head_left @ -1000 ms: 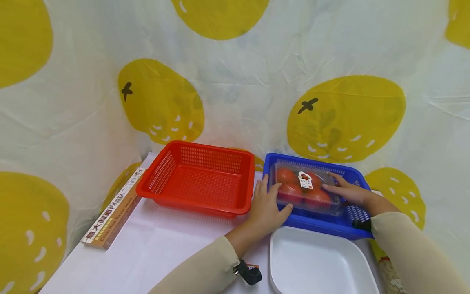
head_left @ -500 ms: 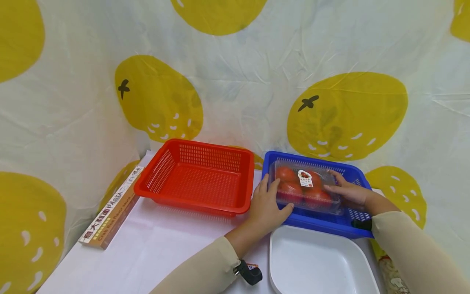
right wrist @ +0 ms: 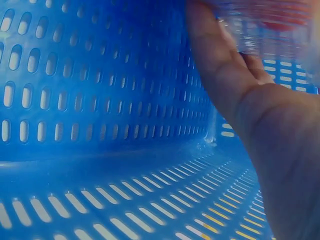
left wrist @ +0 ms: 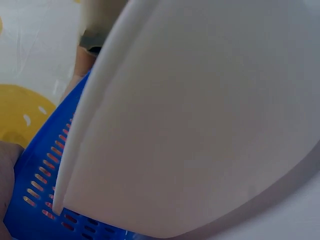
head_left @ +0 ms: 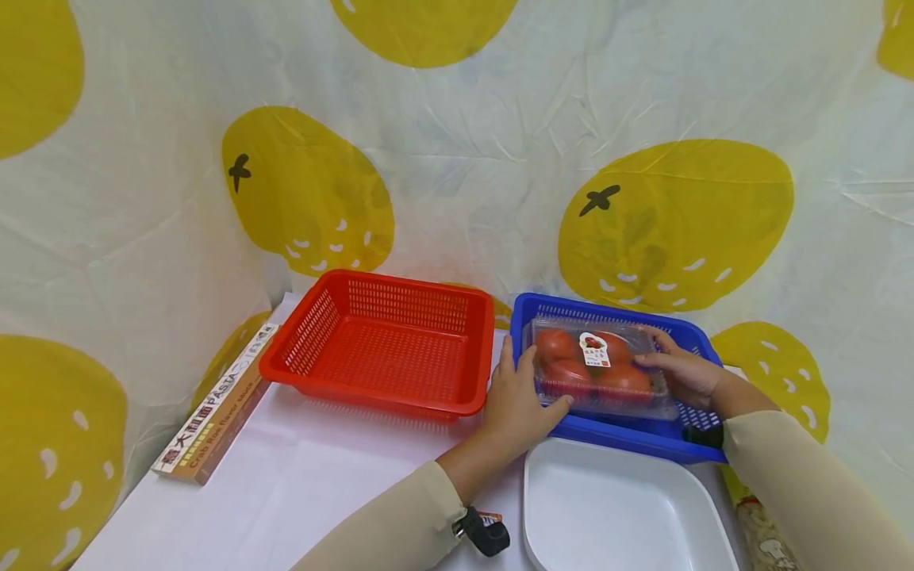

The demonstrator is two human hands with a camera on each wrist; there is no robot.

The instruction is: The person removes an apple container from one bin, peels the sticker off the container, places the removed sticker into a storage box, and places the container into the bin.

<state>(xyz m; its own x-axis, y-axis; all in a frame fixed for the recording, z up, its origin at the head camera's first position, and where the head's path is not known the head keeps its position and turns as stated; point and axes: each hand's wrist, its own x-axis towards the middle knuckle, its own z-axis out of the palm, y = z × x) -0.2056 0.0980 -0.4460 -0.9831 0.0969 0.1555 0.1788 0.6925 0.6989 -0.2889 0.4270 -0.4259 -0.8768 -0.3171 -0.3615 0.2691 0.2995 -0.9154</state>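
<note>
Left hand (head_left: 516,400), fingers spread, is placed by the tomato pack (head_left: 600,358); contact cannot be confirmed. At the blue basket (head_left: 643,440), right of centre, the pack is shifted slightly rightward from half a second ago, so handling seems under way. Its right end is gripped by the right hand (head_left: 689,373), fingertips partly hidden.

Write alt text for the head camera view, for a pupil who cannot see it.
A person's right hand grips one end of a clear pack of tomatoes in a blue basket; the left hand is at the basket's left side. A red basket and a pasta box are further left, and a white tray sits in front.
</note>
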